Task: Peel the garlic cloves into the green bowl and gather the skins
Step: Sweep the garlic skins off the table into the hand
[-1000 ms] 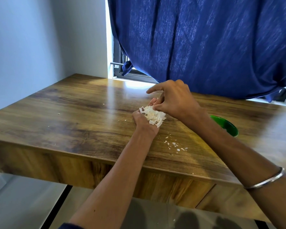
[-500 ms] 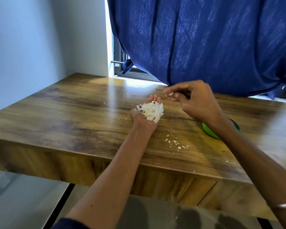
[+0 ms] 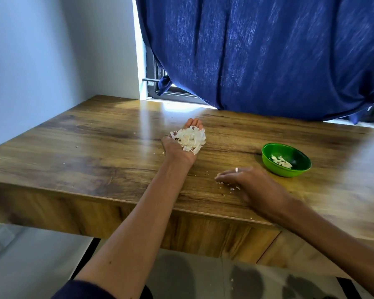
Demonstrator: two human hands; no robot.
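Note:
My left hand (image 3: 181,147) lies palm up over the middle of the wooden table (image 3: 95,152), fingers straight, carrying a heap of white garlic skins (image 3: 189,139). My right hand (image 3: 248,182) rests palm down on the table nearer the front edge, fingers flat over a few loose skin scraps (image 3: 232,188). The green bowl (image 3: 286,159) stands just beyond and to the right of that hand, with several peeled garlic cloves (image 3: 281,161) inside.
A dark blue curtain (image 3: 268,52) hangs over the far side of the table, with a window frame (image 3: 158,87) at its left. Tiny skin flecks dot the tabletop. A wall stands on the left; the floor shows below the front edge.
My right hand left the heap in my left palm, swung right and came down flat on the loose scraps near the front edge, uncovering the green bowl. The left hand stayed put.

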